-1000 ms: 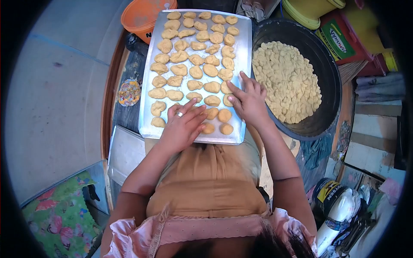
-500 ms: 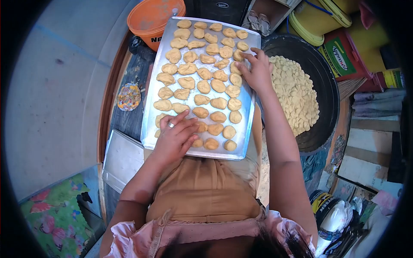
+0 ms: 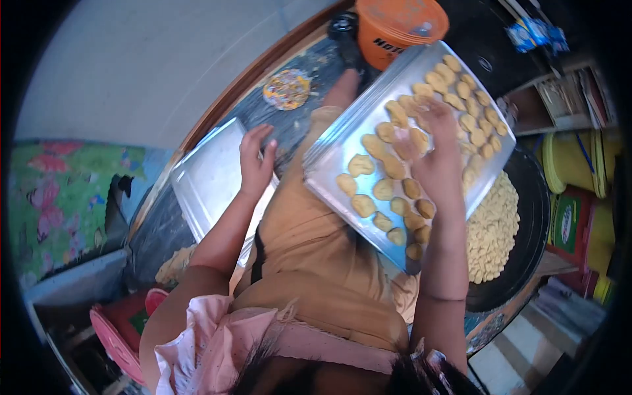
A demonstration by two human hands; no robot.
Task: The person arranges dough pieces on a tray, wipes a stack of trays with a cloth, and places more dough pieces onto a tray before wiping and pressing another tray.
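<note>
A silver baking tray lies slanted across my lap. Rows of flattened yellow dough pieces cover much of it. My right hand is over the middle of the tray, its fingers smeared by motion. Whether it grips a dough piece cannot be made out. Off the tray to the left, my left hand is raised with thumb and fingers apart and nothing in it. It is beside a second metal tray, partly covered by my forearm.
A wide black basin at the right holds a heap of small dough pieces. An orange bucket stands beyond the tray. Yellow buckets and a shelf are at the right. A round patterned item lies at the left.
My left hand has left the dough tray and moved left towards the second tray. My right hand has moved inward over the dough pieces. The view has turned, so the dough tray appears tilted and farther right.
</note>
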